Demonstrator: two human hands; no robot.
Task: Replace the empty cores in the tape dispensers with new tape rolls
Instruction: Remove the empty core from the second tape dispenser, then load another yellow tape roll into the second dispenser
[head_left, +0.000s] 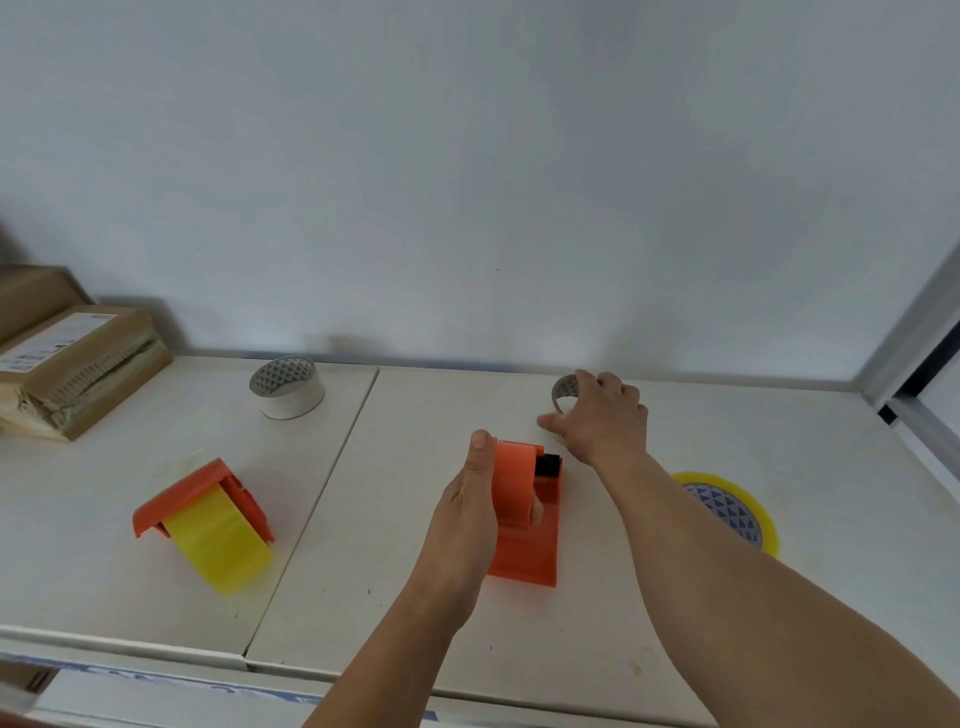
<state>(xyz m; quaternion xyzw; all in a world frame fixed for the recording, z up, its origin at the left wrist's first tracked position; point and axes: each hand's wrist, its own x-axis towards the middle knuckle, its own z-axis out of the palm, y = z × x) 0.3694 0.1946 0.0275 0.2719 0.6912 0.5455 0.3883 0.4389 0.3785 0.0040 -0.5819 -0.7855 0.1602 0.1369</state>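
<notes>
Near the middle of the frame the left hand (467, 499) wraps its fingers (482, 441) around a smooth orange plastic tape dispenser (524, 525), thumb pressed along its curved top; the dispenser stands on the pale, matte tabletop (727, 597) and shows a black roller at its far end. Just beyond it, toward the upper right, the right hand (602, 421) reaches to a thin grey cardboard core (562, 395) standing by the wall, fingers curled loosely over its rim; whether they actually grip it I cannot tell. At the right edge, partly hidden by the forearm, a glossy yellow tape roll (737, 493) lies flat, its inner ring printed with blue triangles. At lower left a second orange dispenser (197, 499) rests tilted, loaded with translucent yellow tape that trails out in a flat strip. Behind it, by the wall, sits a white tape roll (288, 389) with a triangle-patterned core. Brown cardboard parcels (72, 374) are stacked at the far left.
</notes>
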